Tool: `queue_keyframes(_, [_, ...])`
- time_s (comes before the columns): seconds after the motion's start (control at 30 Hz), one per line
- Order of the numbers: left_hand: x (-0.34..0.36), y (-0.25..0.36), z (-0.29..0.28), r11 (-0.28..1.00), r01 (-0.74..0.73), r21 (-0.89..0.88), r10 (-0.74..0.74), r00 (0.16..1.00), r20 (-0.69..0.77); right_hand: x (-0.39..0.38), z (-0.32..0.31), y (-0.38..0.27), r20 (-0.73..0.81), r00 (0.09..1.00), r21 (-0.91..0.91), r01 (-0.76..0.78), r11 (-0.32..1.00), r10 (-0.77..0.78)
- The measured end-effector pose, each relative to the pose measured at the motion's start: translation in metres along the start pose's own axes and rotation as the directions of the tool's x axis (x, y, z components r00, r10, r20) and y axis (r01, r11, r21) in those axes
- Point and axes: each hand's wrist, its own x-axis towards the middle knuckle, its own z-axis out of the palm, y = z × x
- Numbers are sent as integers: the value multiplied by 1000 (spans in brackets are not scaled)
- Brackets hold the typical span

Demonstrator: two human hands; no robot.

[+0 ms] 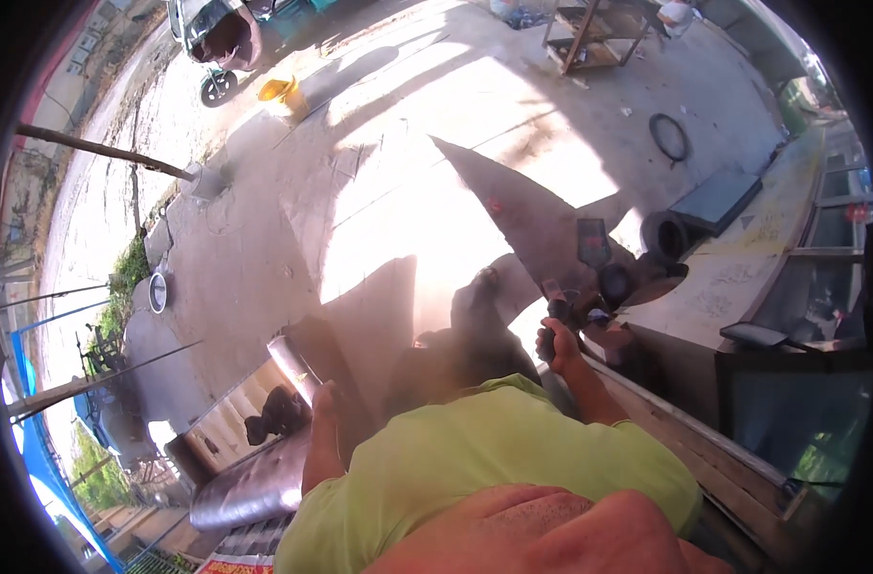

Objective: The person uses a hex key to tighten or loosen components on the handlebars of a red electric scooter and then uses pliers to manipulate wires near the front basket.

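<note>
My right hand (563,344) grips a black-handled object (549,337), held upright in front of me with a dark upper part and a pale tip; its exact kind is unclear. Beside it are a dark round object (612,285) and some dark clutter. My left hand (327,407) is low at my left side, by the pale end (293,361) of a worn brown padded sofa (245,478); its fingers are hard to make out. A dark bundle (269,416) lies on the sofa. My legs show below me on the sunlit concrete.
Right: a counter (733,297) with glass panels, tyres (661,234), a flat dark board (714,201) and a loose ring (668,137). Ahead: a wooden rack (594,29), a yellow bucket (288,100), a vehicle (221,33). Left: a post in a weighted base (202,182) and a basin (158,292).
</note>
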Motion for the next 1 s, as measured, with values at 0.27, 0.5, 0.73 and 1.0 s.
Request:
queue_keyframes(0.27, [54,147,188,710,-476,519,332,876,350,78,-13,-81,60,994,66,83,994,-87])
queue_keyframes(0.5, [93,154,300,819,-74,569,-68,972,224,117,17,-200,-23,982,82,190,978,-189])
queue_keyframes(0.73, [240,166,371,216,-732,646,273,681,680,207,31,-271,-160,970,149,209,967,-185])
queue_keyframes(1.0, [308,326,510,514,-574,637,75,770,634,343,89,-343,-175,963,218,243,945,-207])
